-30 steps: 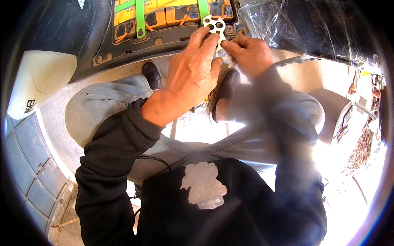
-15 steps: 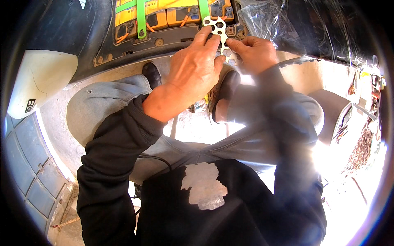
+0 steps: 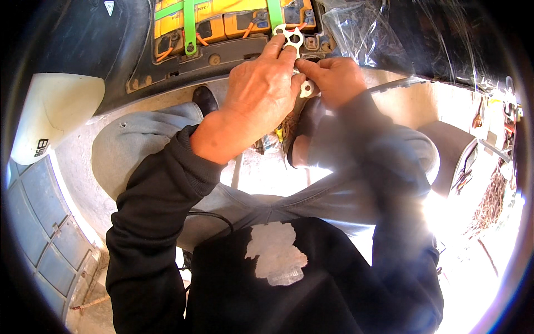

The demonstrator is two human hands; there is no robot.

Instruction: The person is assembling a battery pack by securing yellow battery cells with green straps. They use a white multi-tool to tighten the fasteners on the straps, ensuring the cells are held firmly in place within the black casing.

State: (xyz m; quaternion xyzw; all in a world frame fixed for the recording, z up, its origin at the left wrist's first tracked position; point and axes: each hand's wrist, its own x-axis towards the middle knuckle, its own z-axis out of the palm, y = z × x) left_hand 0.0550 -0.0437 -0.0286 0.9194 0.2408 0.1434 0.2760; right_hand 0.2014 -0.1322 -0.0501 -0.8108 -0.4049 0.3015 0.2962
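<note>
Head view — spanner (image 3: 298, 45), right hand (image 3: 340, 80) shifted leftward

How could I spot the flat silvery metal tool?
Find the yellow boxy batteries crossed by flat green straps up top. Near the right-hand strap's lower end, the left hand and right hand meet at the flat silvery metal tool. Unlike the thin orange cables nearby, it has hexagonal holes.

white curved panel (image 3: 61, 108), left of the left grip (image 3: 260, 89) | blue panelling (image 3: 40, 195), lower left of it | clear plastic film (image 3: 359, 33), above the right grip (image 3: 340, 82) | brown twigs (image 3: 490, 201), lower right of it
</note>
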